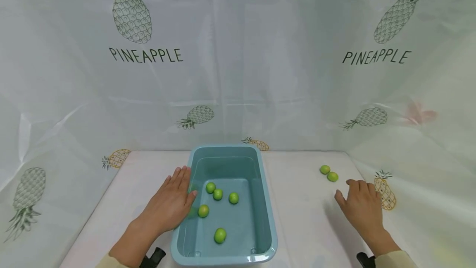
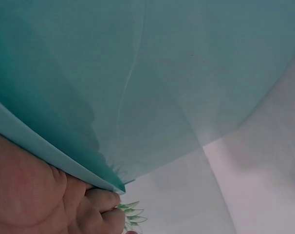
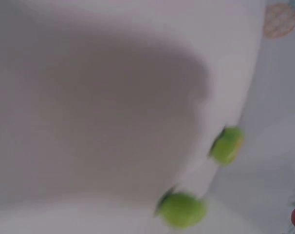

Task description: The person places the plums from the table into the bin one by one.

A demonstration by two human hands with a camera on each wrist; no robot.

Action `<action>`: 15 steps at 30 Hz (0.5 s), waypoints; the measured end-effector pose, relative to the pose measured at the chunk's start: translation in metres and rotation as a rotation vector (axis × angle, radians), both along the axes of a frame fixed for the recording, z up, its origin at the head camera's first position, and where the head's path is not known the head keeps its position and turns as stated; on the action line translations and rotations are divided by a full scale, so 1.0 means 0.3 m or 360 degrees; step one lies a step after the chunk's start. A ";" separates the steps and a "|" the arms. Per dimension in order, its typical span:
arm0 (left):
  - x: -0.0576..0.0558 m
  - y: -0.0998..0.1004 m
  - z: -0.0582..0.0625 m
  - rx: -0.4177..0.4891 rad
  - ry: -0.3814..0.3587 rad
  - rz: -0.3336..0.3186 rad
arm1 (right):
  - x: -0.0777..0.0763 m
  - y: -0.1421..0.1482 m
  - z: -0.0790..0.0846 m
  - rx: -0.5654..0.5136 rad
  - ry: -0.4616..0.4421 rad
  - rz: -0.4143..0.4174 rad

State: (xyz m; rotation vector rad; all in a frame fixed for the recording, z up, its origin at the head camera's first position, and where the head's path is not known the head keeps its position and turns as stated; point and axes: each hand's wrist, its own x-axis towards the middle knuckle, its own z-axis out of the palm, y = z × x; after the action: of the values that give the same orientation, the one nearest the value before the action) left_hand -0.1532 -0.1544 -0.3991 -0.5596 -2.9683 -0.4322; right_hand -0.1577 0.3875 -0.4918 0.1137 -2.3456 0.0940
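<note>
A blue-green plastic basin (image 1: pixel 268 218) stands on the white-covered table, with several small green limes (image 1: pixel 220 235) lying apart on its floor. My left hand (image 1: pixel 172 202) rests along the basin's left rim, its fingers straight; in the left wrist view the palm lies against the outer side of the rim (image 2: pixel 50 153). On the table to the right, two more limes (image 1: pixel 332 176) lie close together. My right hand (image 1: pixel 362 206) is just to the near right of them, fingers loosely bent and holding nothing. The right wrist view shows both limes (image 3: pixel 181 209), blurred, beside the hand's shadow.
A pale sheet (image 1: pixel 260 73) printed with pineapples hangs behind the table (image 1: pixel 297 218) and down both sides. The basin's far end reaches the table's back edge. Dark straps (image 1: pixel 152 257) sit at the wrists.
</note>
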 end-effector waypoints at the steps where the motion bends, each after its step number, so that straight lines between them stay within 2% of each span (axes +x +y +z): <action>1: 0.000 0.001 -0.002 0.0003 0.0000 -0.0004 | 0.014 0.033 -0.011 -0.0014 -0.0056 -0.0038; 6: -0.001 -0.003 -0.004 0.0022 -0.0006 -0.0003 | 0.069 0.142 -0.041 -0.0045 -0.0373 -0.0200; 9: -0.004 -0.003 -0.001 0.0029 -0.0013 0.0004 | 0.081 0.180 -0.049 -0.0009 -0.0548 -0.0271; 15: 0.001 -0.005 -0.005 0.0046 -0.0026 0.0003 | 0.080 0.212 -0.082 0.0026 -0.0728 -0.0307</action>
State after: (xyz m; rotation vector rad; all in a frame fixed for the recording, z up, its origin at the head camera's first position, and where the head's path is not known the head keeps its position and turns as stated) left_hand -0.1530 -0.1558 -0.4007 -0.5533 -2.9730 -0.4807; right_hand -0.1338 0.4511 -0.5163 -0.1422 -2.7996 0.0046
